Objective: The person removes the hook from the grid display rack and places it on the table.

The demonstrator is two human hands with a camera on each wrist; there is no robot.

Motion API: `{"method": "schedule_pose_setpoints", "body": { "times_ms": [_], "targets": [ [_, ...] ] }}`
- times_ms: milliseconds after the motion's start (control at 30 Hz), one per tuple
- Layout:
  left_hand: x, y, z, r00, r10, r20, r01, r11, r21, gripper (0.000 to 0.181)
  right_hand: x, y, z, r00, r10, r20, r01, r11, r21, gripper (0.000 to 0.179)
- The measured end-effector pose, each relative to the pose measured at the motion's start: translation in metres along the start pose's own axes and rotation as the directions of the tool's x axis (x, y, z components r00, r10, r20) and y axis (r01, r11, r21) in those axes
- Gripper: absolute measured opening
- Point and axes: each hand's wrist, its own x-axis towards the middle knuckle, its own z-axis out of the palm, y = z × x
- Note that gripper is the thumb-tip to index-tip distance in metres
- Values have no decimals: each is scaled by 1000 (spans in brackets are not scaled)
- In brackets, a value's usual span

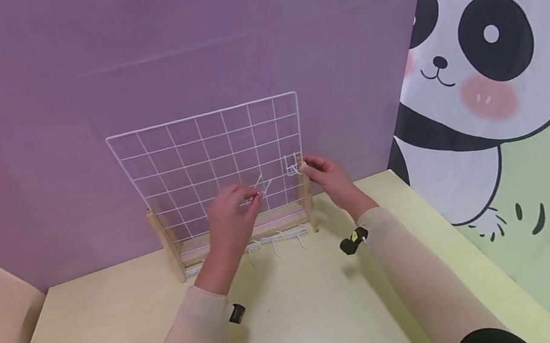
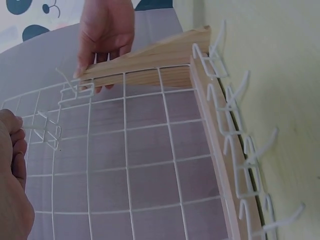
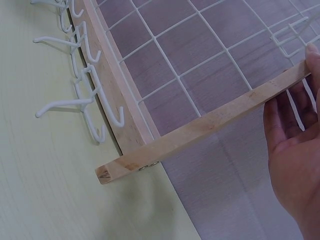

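Note:
My left hand (image 1: 229,222) pinches a white wire hook (image 2: 49,131) between thumb and fingers, in front of a white wire grid panel (image 1: 201,115). In the left wrist view the hook's wire frame is against or very near the grid; I cannot tell whether it is hooked on. At the panel's right edge, my right hand (image 1: 334,182) holds the top of the wooden side post (image 3: 200,125), thumb in front and fingers behind. Another white hook (image 2: 77,91) hangs on the grid just beside that post.
Several more white hooks (image 3: 82,95) stand in a row along the wooden base bar (image 2: 215,115), prongs pointing outward over the pale table (image 1: 289,316). A purple backdrop (image 1: 175,42) rises behind the panel. To the right is a wall with a panda picture (image 1: 513,111).

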Motion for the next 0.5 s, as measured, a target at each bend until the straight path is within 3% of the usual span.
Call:
{"method": "schedule_pose_setpoints", "body": {
  "times_ms": [333, 500],
  "targets": [
    [-20, -15, -8, 995, 94, 41, -94, 995, 19, 13, 1, 2, 0, 1000, 17, -2, -17, 1000, -5, 43],
    [-30, -22, -14, 986, 137, 93, -139, 990, 10, 14, 1, 2, 1, 1000, 24, -5, -24, 1000, -10, 43]
  ]
}}
